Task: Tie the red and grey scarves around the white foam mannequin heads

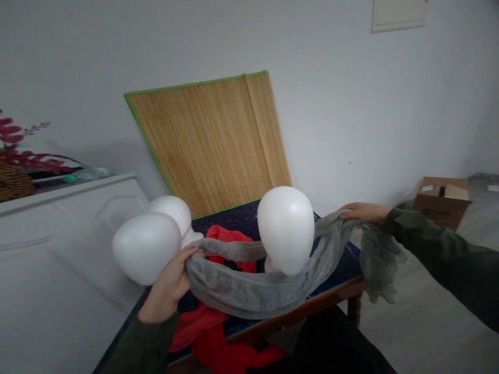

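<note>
A grey scarf (253, 288) is stretched between my two hands and loops around the neck of a white foam head (286, 226) on the dark table (343, 265). My left hand (169, 285) grips one end of the scarf at the lower left, beside a second foam head (146, 246). My right hand (364, 212) is closed on the other end at the right, and the scarf's tail hangs below it past the table edge. A third foam head (173, 210) stands behind the second.
A red cloth (218, 332) lies on the table under the scarf. A bamboo mat (212, 140) leans on the wall behind. A white cabinet (66, 249) stands at the left, a cardboard box (444, 200) on the floor at the right.
</note>
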`<state>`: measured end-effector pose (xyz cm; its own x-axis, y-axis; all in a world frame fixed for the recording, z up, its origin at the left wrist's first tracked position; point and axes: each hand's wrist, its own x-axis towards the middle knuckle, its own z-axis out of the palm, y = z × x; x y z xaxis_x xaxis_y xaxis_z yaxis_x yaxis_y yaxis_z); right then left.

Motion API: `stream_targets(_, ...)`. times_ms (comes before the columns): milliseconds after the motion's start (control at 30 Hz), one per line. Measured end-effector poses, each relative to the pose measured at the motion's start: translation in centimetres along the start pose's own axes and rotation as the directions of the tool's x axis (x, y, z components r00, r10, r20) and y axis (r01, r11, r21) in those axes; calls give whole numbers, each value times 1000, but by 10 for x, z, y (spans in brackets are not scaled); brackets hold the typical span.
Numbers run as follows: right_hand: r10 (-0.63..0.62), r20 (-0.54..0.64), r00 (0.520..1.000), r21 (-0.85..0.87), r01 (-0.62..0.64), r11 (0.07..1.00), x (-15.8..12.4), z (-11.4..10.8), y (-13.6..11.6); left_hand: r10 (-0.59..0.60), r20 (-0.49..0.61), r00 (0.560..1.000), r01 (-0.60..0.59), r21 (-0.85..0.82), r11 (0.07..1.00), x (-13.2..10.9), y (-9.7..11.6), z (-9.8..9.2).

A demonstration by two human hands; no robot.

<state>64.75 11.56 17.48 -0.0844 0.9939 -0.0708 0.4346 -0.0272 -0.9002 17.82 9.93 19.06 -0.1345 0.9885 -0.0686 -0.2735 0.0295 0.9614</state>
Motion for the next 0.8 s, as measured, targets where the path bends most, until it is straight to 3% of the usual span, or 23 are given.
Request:
stream_targets(100, 22, -39, 999, 184, -14, 983, -23, 45, 15, 104, -6, 995, -104, 0, 995, -32, -39, 16)
stream_targets(200, 51, -164, 985, 226, -13, 974, -56, 110, 40, 172, 51, 984, -179, 215, 960, -76, -91, 35)
stream_targets(267, 10, -63, 998, 272, 7, 962, -79, 154, 53, 210, 215, 954, -279, 378, 883, -104, -126, 52)
stream_targets(300, -6, -9, 1000, 316, 8, 949, -88, 175, 57, 218, 330, 919, -355, 445, 822, -116, -141, 61)
stream_targets(333, -34, 57, 998, 388, 9, 922, -95, 193, 59, 196, 450, 871, -427, 497, 755, -125, -153, 72)
stream_targets(400, -33, 224, 974, 587, -108, 802, -102, 219, 59, 67, 612, 788, -516, 598, 613, -138, -168, 91)
stream_targets(500, -64, 501, 863, 751, -396, 528, -97, 231, 53, -104, 655, 748, -565, 711, 418, -145, -172, 111)
stream_targets(533, -95, 556, 826, 757, -456, 467, -93, 229, 51, -120, 658, 743, -579, 723, 376, -145, -171, 115)
stream_targets(600, -133, 609, 782, 746, -507, 432, -83, 223, 48, -136, 672, 728, -601, 721, 345, -144, -172, 116)
stream_targets(633, -133, 610, 781, 743, -506, 438, -79, 220, 47, -146, 671, 727, -595, 721, 356, -144, -174, 115)
stream_targets(700, -112, 558, 822, 764, -457, 455, -73, 220, 47, -130, 654, 745, -552, 714, 430, -144, -186, 108)
stream_targets(800, -77, 415, 907, 836, -346, 425, -69, 230, 51, 11, 540, 842, -439, 672, 596, -141, -207, 91)
